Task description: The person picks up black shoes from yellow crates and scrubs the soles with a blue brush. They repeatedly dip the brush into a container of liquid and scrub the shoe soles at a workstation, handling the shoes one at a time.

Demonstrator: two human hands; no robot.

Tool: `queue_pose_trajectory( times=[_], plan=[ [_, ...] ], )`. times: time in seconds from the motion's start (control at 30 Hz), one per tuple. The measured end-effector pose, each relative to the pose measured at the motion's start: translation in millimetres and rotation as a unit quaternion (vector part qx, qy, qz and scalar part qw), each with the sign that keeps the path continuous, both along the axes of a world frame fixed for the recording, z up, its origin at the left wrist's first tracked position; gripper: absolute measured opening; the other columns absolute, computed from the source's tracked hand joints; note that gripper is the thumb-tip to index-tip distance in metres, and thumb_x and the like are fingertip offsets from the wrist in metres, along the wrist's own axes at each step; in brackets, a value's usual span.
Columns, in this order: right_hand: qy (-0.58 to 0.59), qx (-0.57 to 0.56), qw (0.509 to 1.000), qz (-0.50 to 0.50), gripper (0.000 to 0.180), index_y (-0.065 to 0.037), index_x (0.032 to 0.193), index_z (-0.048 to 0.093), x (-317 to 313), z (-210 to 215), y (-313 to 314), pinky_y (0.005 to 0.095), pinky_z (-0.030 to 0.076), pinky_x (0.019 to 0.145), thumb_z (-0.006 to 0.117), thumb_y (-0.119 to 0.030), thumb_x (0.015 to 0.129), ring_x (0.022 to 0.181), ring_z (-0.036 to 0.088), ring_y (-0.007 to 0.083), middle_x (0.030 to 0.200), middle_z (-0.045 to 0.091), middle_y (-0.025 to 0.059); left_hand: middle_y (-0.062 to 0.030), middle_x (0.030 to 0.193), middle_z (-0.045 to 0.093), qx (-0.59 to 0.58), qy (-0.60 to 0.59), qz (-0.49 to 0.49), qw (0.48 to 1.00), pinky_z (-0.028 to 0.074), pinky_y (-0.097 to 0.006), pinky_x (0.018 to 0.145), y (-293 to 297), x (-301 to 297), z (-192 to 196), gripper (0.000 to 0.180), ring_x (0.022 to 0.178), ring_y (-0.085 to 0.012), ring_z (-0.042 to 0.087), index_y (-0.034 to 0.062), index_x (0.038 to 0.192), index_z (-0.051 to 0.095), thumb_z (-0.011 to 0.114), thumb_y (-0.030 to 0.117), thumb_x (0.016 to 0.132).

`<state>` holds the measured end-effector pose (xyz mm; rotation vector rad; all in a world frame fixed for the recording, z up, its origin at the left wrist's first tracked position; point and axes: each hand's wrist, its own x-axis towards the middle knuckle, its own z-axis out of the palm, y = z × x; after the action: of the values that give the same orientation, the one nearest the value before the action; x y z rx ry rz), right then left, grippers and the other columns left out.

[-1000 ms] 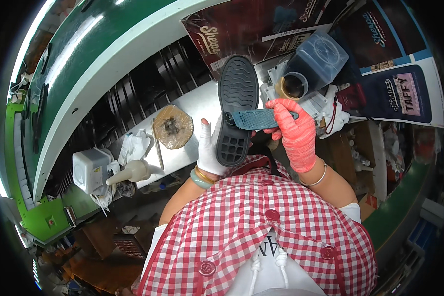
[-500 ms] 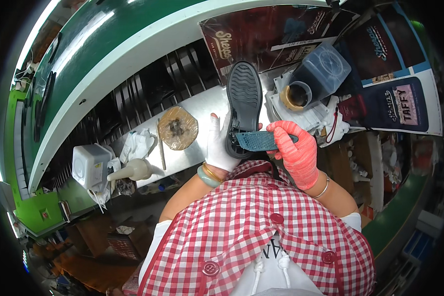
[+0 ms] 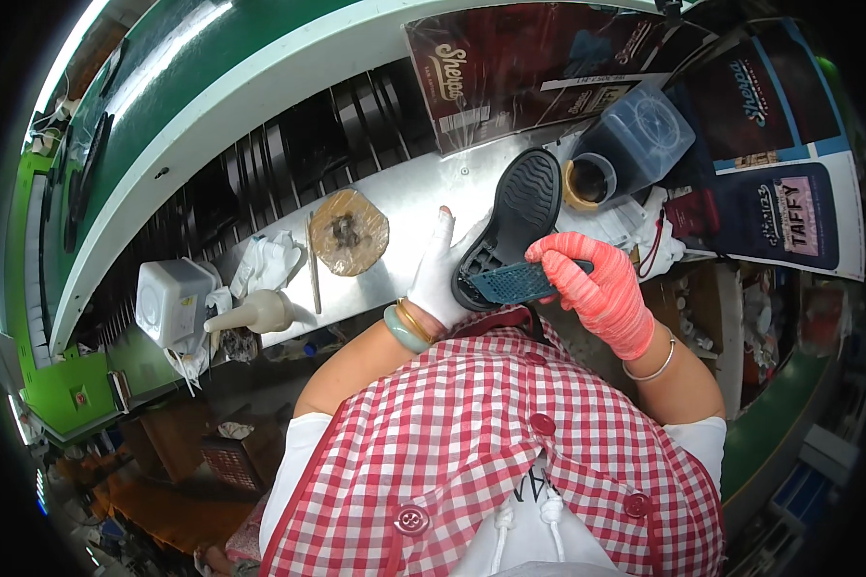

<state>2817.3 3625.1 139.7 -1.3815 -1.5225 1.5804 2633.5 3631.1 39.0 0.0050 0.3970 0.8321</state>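
My left hand (image 3: 438, 284), in a white glove with bare fingertips, grips the left edge of a black shoe sole (image 3: 526, 197) near its heel. The thumb sticks up; the other fingers are hidden. The sole leans to the right, its ridged tread up and its heel end towards me, with ribbed hollows in the heel. My right hand (image 3: 597, 288), gloved in coral pink, pinches the dark end of a flat teal textured piece (image 3: 510, 285). That piece lies across the heel; I cannot tell its exact kind.
A metal bench (image 3: 356, 303) holds a round film-covered disc (image 3: 349, 233), a thin rod (image 3: 313, 264), a cream nozzle bottle (image 3: 260, 313) and a white container (image 3: 173, 303). On the right, a clear plastic jug (image 3: 645, 135) lies tilted near a cup (image 3: 589, 180). Dark red printed board (image 3: 510, 67) stands behind.
The sole has swung its toe to the right and away from upright, showing more of the hollow heel. My right hand and the teal piece have shifted slightly right.
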Motion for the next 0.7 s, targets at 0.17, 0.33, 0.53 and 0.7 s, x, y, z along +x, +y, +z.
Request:
queue_pose_trajectory(
  times=[0.17, 0.33, 0.53, 0.7],
  plan=[
    [-0.019, -0.025, 0.998, 0.056, 0.023, 0.000, 0.100, 0.062, 0, 14, 10, 0.0229, 0.050, 0.066, 0.052, -0.019, 0.091, 0.075, 0.059, 0.0098, 0.091, 0.064, 0.0061, -0.0149, 0.134, 0.043, 0.017, -0.027, -0.052, 0.998, 0.036, -0.042, 0.103, 4, 4, -2, 0.083, 0.120, -0.0274, 0.046, 0.0078, 0.140, 0.031, 0.023, 0.070, 0.086],
    [-0.020, -0.077, 0.994, 0.077, 0.026, 0.000, 0.102, 0.061, -4, 21, 19, 0.0226, 0.049, 0.062, 0.052, -0.022, 0.092, 0.073, 0.059, 0.0101, 0.090, 0.063, 0.0059, -0.0169, 0.134, 0.043, 0.042, -0.006, -0.116, 0.992, 0.038, -0.042, 0.101, 9, 4, -11, 0.089, 0.118, -0.0280, 0.048, 0.0028, 0.138, 0.031, 0.018, 0.073, 0.084],
    [-0.031, -0.107, 0.986, 0.120, 0.026, 0.001, 0.098, 0.062, -11, 21, 31, 0.0183, 0.044, 0.051, 0.048, -0.020, 0.092, 0.055, 0.057, 0.0077, 0.082, 0.058, 0.0056, -0.0172, 0.117, 0.056, 0.049, 0.031, -0.195, 0.979, 0.054, -0.039, 0.076, 15, -2, -20, 0.086, 0.097, -0.0309, 0.062, 0.0063, 0.132, 0.041, 0.016, 0.073, 0.084],
    [-0.032, -0.096, 0.985, 0.143, 0.027, 0.000, 0.099, 0.062, -15, 19, 35, 0.0225, 0.046, 0.053, 0.054, -0.023, 0.088, 0.051, 0.055, 0.0095, 0.078, 0.063, 0.0071, -0.0222, 0.111, 0.058, 0.097, 0.044, -0.261, 0.960, 0.056, -0.041, 0.065, 22, -7, -26, 0.090, 0.087, -0.0381, 0.064, 0.0056, 0.132, 0.040, 0.018, 0.077, 0.081]
  ],
)
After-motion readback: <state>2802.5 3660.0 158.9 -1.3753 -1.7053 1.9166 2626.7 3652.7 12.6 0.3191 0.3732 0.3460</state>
